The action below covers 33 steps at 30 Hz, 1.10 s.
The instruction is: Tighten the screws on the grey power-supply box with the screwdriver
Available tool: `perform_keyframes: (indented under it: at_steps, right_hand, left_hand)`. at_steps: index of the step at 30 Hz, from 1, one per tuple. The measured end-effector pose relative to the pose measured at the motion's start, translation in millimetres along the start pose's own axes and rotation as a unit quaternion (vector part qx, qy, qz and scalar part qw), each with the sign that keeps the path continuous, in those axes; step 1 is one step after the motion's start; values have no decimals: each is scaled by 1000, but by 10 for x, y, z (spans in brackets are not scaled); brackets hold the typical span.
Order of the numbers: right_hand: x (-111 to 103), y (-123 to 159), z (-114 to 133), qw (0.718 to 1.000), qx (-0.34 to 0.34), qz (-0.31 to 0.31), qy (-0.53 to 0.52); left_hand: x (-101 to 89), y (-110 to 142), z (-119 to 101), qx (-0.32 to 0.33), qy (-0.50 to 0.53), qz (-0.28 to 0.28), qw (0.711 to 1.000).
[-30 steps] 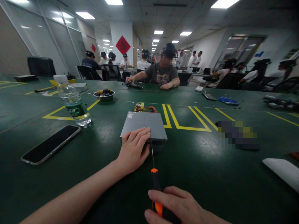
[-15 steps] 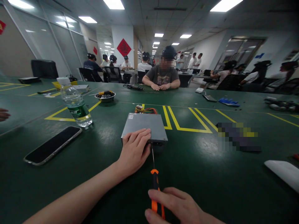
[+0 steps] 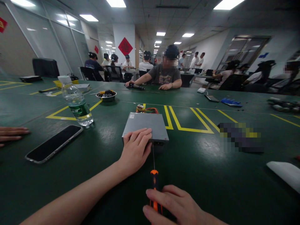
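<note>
Head view: screwdriver [image 3: 154,179] held by handle in R hand [image 3: 175,204], long axis approx. square to table's [image 3: 192,165] far edge, shaft pointed thereto, tip at metal box's [image 3: 156,125] near face. Box top covered in part by L hand [image 3: 136,153], fingers extended.

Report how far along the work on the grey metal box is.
Done: the grey metal box lies braced under the left hand. In hand: the right hand holds the screwdriver to the box's near side. Left: probably the screw work there, since the tool is in place; the tip is hidden, so no screw's state shows.
</note>
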State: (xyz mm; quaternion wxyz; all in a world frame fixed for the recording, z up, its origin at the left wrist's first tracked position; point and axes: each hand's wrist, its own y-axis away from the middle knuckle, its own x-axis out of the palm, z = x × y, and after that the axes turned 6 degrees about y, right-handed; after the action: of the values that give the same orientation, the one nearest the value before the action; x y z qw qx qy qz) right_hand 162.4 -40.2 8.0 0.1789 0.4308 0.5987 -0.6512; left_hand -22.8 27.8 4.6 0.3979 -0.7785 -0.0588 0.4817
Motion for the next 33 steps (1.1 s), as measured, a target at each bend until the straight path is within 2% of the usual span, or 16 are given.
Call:
perform_keyframes:
  at_steps: [6,13,19,22,26,30,33]
  right_hand:
    - [59,116,-4,1000,4,-3,5]
    - [-79,6,10,999,18,44,1]
    - [30,41,-12,1000,6,-17,2]
    - [75,74,-18,1000,16,-26,-5]
    - [31,34,-5,999,34,0,-22]
    - [-34,-37,1,998,28,54,-9]
    - [-32,-32,-6,999,17,37,14]
  left_hand:
    - [-5,3,2,-3,3,3,1000]
    - [5,11,8,-5,4,5,1000]
    - [-1,6,7,-5,2,8,1000]
    - [-3,8,10,-5,3,7,1000]
    - [1,11,10,-6,5,6,1000]
    - [7,12,2,-6,5,6,1000]
    - [11,11,2,-8,6,8,1000]
